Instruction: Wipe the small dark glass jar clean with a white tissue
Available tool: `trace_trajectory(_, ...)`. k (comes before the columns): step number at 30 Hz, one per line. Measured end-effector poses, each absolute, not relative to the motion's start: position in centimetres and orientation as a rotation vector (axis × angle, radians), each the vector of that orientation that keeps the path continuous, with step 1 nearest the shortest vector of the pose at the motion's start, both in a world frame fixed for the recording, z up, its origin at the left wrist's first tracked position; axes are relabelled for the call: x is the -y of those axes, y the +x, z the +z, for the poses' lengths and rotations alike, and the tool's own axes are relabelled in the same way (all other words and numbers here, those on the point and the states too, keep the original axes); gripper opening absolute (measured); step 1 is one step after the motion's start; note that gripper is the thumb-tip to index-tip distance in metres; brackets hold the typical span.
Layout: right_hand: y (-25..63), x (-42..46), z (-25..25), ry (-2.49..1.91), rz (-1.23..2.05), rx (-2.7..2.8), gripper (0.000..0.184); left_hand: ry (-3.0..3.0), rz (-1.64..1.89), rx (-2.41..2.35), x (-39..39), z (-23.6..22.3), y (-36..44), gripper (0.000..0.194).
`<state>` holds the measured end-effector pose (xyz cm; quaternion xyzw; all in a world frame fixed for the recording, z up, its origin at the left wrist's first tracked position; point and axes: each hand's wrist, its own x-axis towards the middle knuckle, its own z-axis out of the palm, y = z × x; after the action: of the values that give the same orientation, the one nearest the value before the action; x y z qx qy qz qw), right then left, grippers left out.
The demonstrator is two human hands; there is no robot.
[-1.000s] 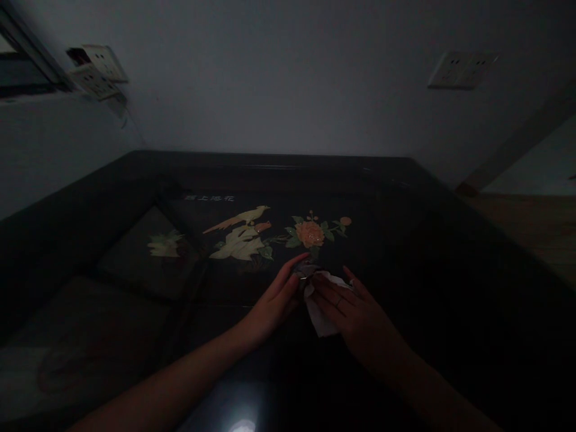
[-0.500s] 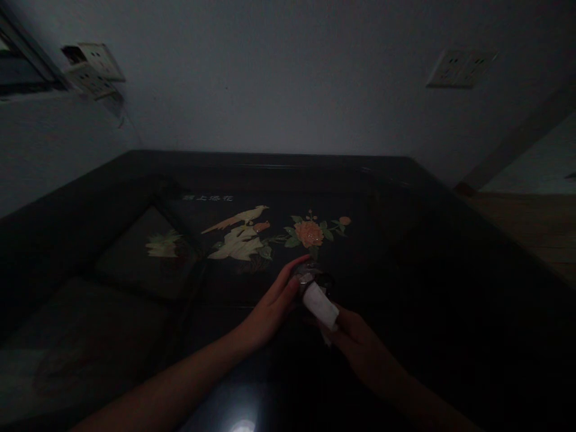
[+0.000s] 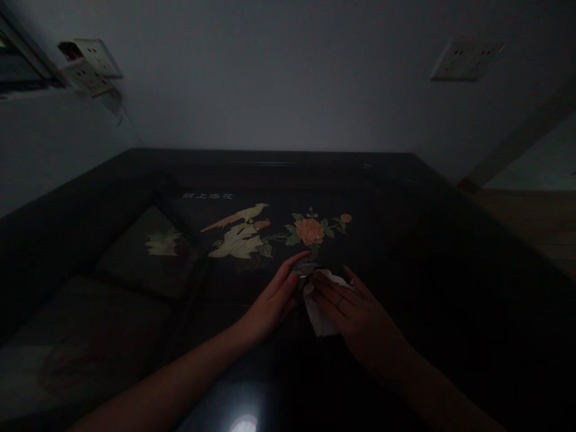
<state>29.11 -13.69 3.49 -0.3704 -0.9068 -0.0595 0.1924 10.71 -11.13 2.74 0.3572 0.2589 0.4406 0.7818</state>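
Fingers curved, my left hand (image 3: 272,300) grips a small clear, shiny object (image 3: 305,267) from its left side; it looks like glass, but the dim light and my fingers hide its full shape. My right hand (image 3: 360,315) holds a white tissue (image 3: 324,327) against the near right side of that object. A thin ring shows on one right finger, and the tissue spreads out beneath the fingers. Both hands are over the dark glossy tabletop (image 3: 360,384), just on the near side of its peony picture (image 3: 309,231).
The tabletop also bears a bird-and-rock picture (image 3: 238,240) and pale written characters (image 3: 207,196). Behind it rises a grey wall (image 3: 288,78) with a double socket (image 3: 468,60) at right and sockets (image 3: 96,57) at left. Wooden floor (image 3: 531,216) shows beyond the right edge.
The tissue was a folded wad pinched in my right hand; now it is spread out and pressed on the clear object. My right hand has moved up over it. My left hand stays almost in place.
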Motion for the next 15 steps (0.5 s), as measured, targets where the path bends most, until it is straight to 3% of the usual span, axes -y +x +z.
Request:
trace_trajectory(3,28.9,13.8,3.3,-1.07,-0.035,2.525,0.046,0.773,0.95,-0.578,11.0,2.5,10.7,0.042)
trace_trajectory(7,28.4,14.1,3.9,-1.06,0.549,2.345,0.054,0.822,0.933,-0.602,11.2,2.5,10.5,0.046)
trace_trajectory(11,27.7,14.6,4.6,-1.161,1.207,1.902,0.04,0.932,0.91,-0.665,11.3,2.7,10.3,0.047)
trace_trajectory(15,27.4,15.1,4.4,-1.246,1.362,1.715,0.035,0.961,0.912,-0.655,11.3,2.7,10.2,0.045)
